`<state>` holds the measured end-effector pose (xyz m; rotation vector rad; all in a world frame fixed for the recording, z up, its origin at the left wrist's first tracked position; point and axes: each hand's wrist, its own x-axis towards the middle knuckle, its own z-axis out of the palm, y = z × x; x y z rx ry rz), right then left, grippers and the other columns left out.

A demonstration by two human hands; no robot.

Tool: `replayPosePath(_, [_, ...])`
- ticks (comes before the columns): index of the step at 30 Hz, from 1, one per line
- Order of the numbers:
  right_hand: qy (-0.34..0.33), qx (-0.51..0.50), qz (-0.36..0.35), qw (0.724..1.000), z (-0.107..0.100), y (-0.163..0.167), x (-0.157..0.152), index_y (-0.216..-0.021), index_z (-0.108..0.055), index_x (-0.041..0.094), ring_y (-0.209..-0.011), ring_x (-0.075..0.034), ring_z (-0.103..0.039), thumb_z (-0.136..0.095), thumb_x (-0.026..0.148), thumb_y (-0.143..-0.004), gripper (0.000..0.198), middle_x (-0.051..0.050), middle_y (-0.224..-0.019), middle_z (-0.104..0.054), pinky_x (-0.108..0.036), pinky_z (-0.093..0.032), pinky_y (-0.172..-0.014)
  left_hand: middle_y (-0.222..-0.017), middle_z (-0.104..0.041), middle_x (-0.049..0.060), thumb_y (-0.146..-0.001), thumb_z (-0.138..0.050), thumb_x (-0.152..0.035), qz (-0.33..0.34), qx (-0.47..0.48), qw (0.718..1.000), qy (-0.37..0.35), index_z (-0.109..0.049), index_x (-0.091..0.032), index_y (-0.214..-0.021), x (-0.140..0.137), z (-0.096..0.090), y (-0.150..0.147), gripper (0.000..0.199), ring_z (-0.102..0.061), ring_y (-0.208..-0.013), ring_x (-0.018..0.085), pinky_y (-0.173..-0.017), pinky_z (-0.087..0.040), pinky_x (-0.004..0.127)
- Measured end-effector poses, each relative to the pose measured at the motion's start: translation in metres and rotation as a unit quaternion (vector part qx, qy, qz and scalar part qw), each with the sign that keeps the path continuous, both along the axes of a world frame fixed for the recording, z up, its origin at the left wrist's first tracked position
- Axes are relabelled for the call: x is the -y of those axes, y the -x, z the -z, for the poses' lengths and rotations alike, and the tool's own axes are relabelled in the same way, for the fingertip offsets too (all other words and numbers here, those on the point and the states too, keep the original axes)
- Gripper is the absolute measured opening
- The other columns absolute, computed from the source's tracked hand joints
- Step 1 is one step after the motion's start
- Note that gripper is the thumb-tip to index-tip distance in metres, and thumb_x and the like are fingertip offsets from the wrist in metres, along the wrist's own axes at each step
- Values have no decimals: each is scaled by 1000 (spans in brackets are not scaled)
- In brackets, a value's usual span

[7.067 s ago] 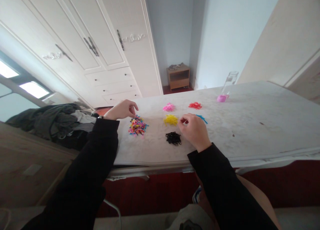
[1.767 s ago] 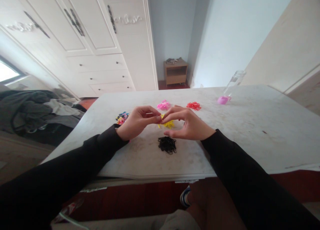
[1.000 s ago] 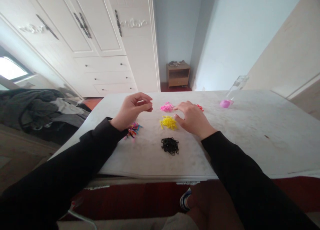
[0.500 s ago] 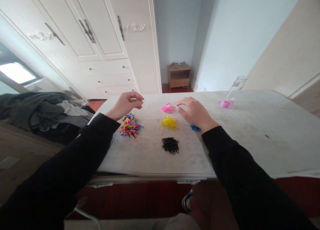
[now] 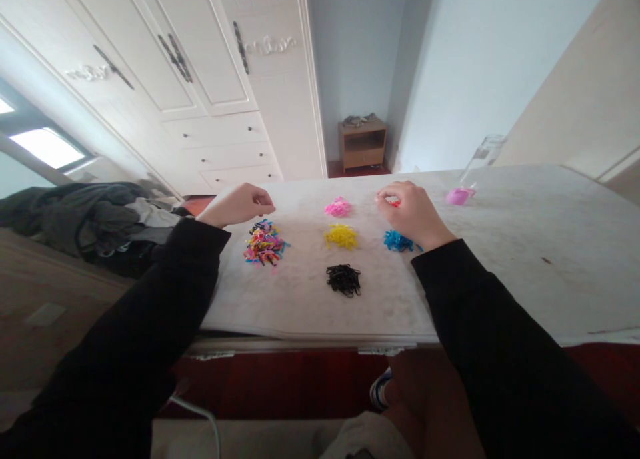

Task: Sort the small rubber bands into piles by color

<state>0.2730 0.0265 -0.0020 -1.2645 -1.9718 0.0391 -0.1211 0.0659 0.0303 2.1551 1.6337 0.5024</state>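
Observation:
My left hand (image 5: 235,204) hovers just above and left of a mixed heap of many-coloured small rubber bands (image 5: 265,244). Its fingers are curled in, and whatever they may hold is too small to see. Over a small red pile of rubber bands (image 5: 395,204), largely hidden behind it, my right hand (image 5: 417,212) has thumb and fingertips drawn together in a pinch. What is in that pinch cannot be made out. The blue rubber bands (image 5: 397,240) lie just below this hand. In the middle are piles of pink (image 5: 339,207), yellow (image 5: 341,236) and black rubber bands (image 5: 343,280).
A clear glass bottle (image 5: 481,162) with something pink at its base stands on the right part of the white table (image 5: 505,266). Dark clothes (image 5: 100,226) are heaped at the left. Beyond the table are a white wardrobe (image 5: 210,59) and a small wooden cabinet (image 5: 363,154).
My right hand has moved right, from beside the pink pile to the red one, and its fingers have drawn together. More of the blue pile shows. My left hand has shifted slightly left.

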Motion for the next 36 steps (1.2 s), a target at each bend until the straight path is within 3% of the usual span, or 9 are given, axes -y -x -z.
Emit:
replayPosePath(4, [-5,-1,5,1000,1,-2,0,-78,-74,21,-102,-31,-73,-60,23,-93,21,-12,-97,-82,-44,-53,-97,-65,-75,2,-65,-80,-48,17,-53,998,35,-82,-22,-73,-2,-2,10,28,-63,-64,19,-61,-44,29])
replayPosePath(10, [12,1,14,1000,0,-1,0,-78,-74,22,-102,-31,-72,-60,23,-93,21,-11,-97,-82,-44,-53,-96,-72,-80,3,-55,-84,-47,-3,-41,995,87,-81,-22,-78,-5,-3,14,34,-70,-70,24,-65,-49,31])
replayPosePath(15, [15,4,24,1000,0,-1,0,-77,-75,21,-102,-30,-72,-60,23,-92,21,-12,-96,-82,-44,-52,-97,-70,-79,3,-58,-82,-46,-13,-21,996,81,-81,-21,-86,-1,-4,13,37,-70,-67,23,-60,-46,31])
replayPosePath(24, [26,15,17,999,-3,-2,1,-77,-74,21,-98,-30,-70,-59,26,-93,23,-13,-95,-81,-43,-52,-95,-71,-77,6,-58,-86,-38,-40,39,996,63,-79,-19,-85,5,-8,6,34,-73,-72,25,-63,-52,32])
replayPosePath(29, [21,12,13,1000,-2,-2,0,-74,-72,21,-96,-29,-70,-59,26,-92,23,-12,-92,-81,-42,-52,-94,-71,-76,6,-56,-94,-37,-45,108,993,14,-78,-19,-83,8,-7,1,35,-73,-70,23,-63,-55,33])
replayPosePath(36, [44,-30,-21,998,-9,2,6,-74,-74,21,-94,-27,-70,-64,23,-88,17,-10,-90,-80,-42,-53,-92,-84,-81,10,-64,-98,-41,20,260,965,-7,-73,-18,-86,28,-1,-45,41,-82,-87,28,-85,-66,43])
